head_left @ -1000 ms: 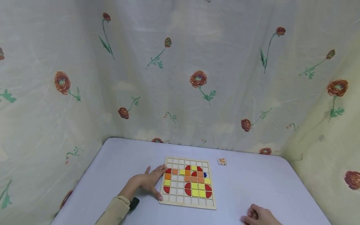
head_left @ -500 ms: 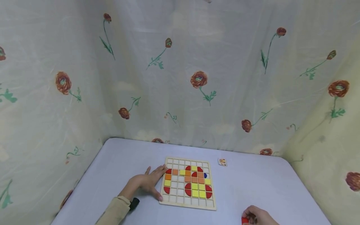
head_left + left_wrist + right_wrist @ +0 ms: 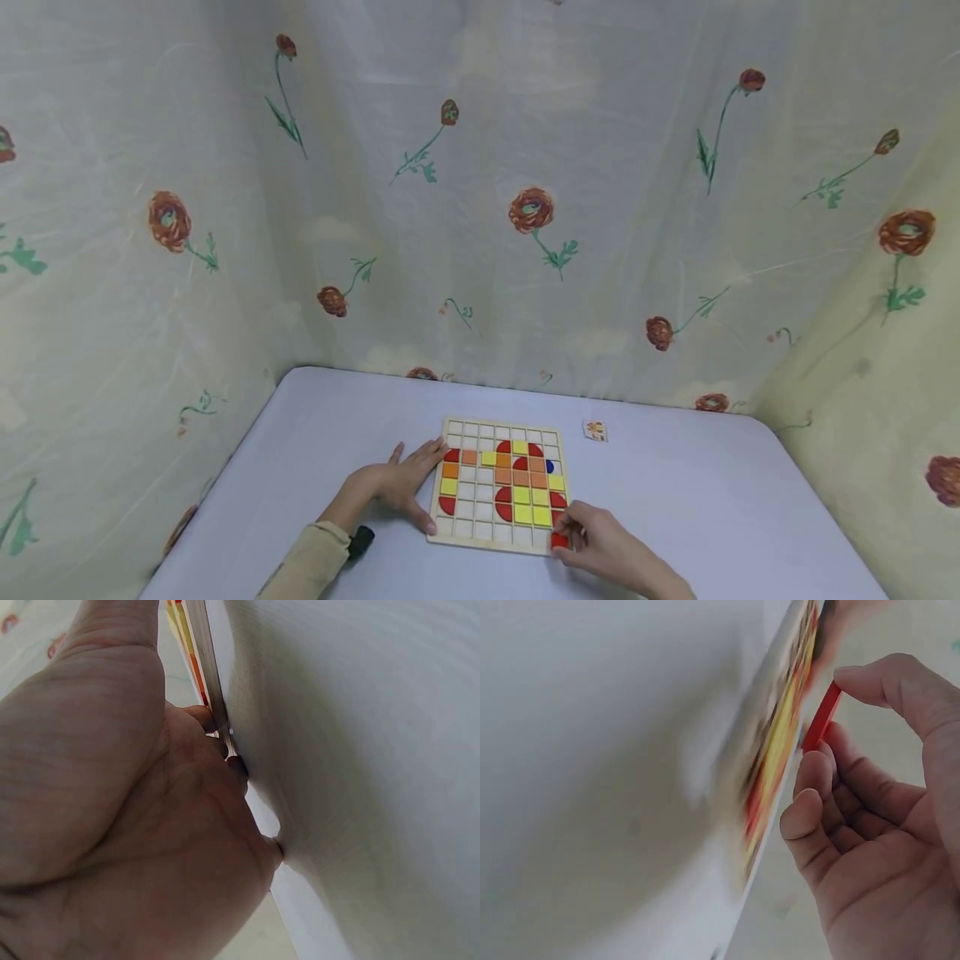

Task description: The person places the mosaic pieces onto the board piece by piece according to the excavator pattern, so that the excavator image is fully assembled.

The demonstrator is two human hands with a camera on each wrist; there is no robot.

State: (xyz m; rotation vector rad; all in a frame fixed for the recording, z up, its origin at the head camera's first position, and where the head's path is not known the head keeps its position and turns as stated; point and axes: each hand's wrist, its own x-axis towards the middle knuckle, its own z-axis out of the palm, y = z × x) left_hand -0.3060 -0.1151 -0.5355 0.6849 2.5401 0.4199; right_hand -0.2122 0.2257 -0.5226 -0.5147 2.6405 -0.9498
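A light wooden grid board (image 3: 480, 547) lies on the table, with red, yellow, orange and salmon tiles in some of its squares and one small blue piece. My left hand (image 3: 397, 486) rests at the board's left edge, fingers spread, thumb by the near left corner. In the left wrist view the left palm (image 3: 150, 817) stands beside the board's edge. My right hand (image 3: 600, 546) is over the near right corner and pinches a red tile (image 3: 559, 540) between thumb and fingers. The right wrist view shows that red tile (image 3: 823, 716) edge-on, with the other fingers curled below it.
A small printed card (image 3: 595, 430) lies on the white table (image 3: 697, 483) beyond the board's far right corner. A dark band (image 3: 361, 542) is at the left wrist. Flower-patterned curtain (image 3: 480, 250) hangs behind the table and on both sides.
My right hand has come from the near right of the table leftward to the board's near right corner, carrying the red tile. The left hand stays in place at the board.
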